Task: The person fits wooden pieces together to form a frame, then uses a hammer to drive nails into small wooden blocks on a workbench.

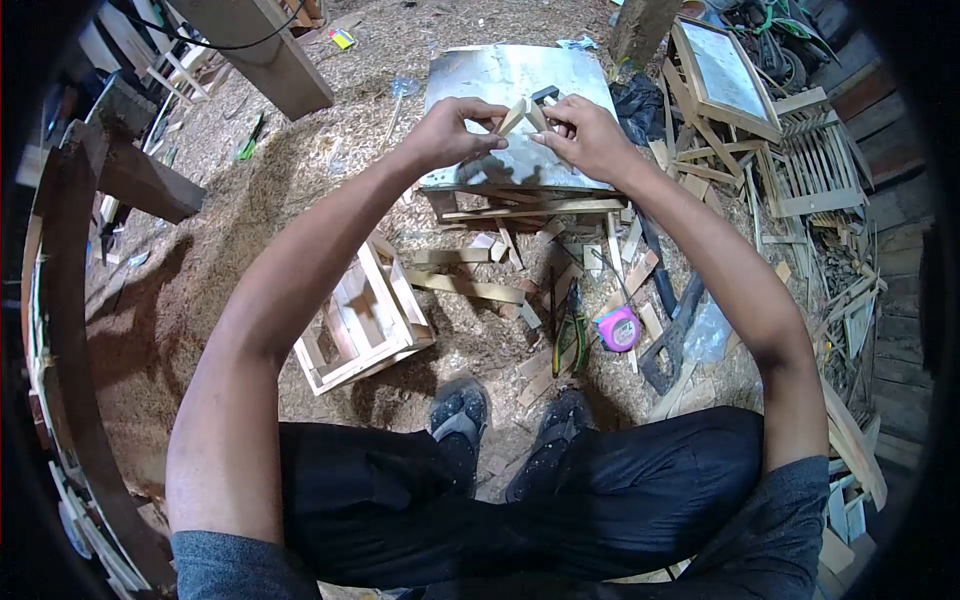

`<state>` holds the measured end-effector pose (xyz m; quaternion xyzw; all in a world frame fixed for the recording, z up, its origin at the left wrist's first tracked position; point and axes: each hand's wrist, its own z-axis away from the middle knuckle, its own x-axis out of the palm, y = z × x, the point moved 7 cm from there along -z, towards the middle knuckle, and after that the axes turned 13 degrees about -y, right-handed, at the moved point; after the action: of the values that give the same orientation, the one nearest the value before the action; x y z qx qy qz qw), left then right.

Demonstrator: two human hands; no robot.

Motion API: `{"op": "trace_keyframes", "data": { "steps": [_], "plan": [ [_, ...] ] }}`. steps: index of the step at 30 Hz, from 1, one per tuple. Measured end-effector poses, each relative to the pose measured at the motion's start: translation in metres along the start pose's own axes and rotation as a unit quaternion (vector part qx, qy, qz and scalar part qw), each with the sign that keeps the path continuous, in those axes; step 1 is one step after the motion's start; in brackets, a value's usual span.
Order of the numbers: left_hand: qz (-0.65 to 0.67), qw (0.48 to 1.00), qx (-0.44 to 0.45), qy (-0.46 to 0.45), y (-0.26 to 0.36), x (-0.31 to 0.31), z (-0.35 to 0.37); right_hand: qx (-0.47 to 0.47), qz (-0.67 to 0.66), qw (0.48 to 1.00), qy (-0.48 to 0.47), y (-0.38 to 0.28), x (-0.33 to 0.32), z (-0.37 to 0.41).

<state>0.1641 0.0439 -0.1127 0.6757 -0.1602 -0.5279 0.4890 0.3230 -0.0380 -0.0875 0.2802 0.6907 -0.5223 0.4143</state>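
My left hand pinches a short light wood piece between thumb and fingers. A second short wood piece is gripped by my right hand. The two pieces meet at their upper ends in an upside-down V. Both hands are over a low table with a worn, pale metallic top. Just behind the right fingers lies a dark block-like object, partly hidden by them.
A small wooden frame stands on the shavings-covered floor at left. Pliers, a pink tape measure and a handsaw lie among offcuts before my feet. A wooden post rises at upper left; a framed panel leans at right.
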Motion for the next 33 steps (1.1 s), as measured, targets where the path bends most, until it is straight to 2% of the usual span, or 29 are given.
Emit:
{"op": "trace_keyframes", "data": {
  "steps": [5,7,10,16,26,33],
  "plan": [
    [-0.03,0.999,0.014,0.015,0.001,0.001,-0.001,-0.022,-0.016,0.999,0.034,-0.002,0.0,0.007],
    [-0.015,1.0,0.003,0.012,0.002,0.002,-0.001,-0.051,-0.009,0.996,0.074,-0.004,-0.003,0.011],
    [-0.037,0.999,-0.012,0.013,0.002,0.003,-0.002,-0.03,-0.035,0.998,0.038,0.0,0.0,0.013],
    [-0.049,0.999,0.01,0.003,0.005,0.005,-0.003,-0.058,-0.02,0.995,0.08,0.0,-0.001,0.015],
    [-0.036,0.999,0.021,-0.025,0.021,0.007,-0.007,-0.063,0.003,0.995,0.074,-0.007,-0.002,0.016],
    [-0.056,0.995,0.079,0.003,0.034,0.002,-0.011,-0.039,-0.019,0.998,0.051,-0.009,0.0,0.018]
  ]
}}
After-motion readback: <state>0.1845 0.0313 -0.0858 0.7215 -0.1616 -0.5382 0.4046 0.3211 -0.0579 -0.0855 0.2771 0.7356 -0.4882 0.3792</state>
